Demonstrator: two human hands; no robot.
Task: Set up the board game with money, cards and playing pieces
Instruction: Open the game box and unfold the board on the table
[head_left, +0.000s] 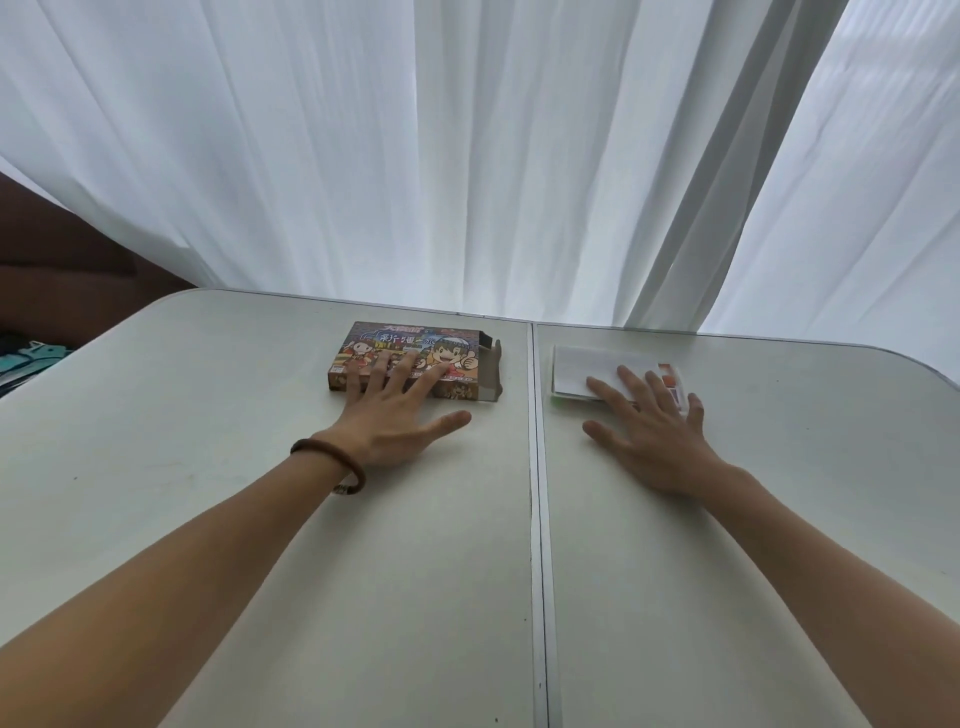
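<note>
Left hand (395, 415) flat on open-ended game box (415, 345), right hand (649, 421) flat on folded white sheet (587, 366); ungripped, either could slide.

The table (415, 597) has lots of open room low in the frame. In the middle, the game box (447, 340) and the white paper stack (576, 364) block the way, a thin gap between them. The curtain (467, 156) shuts the top.
</note>
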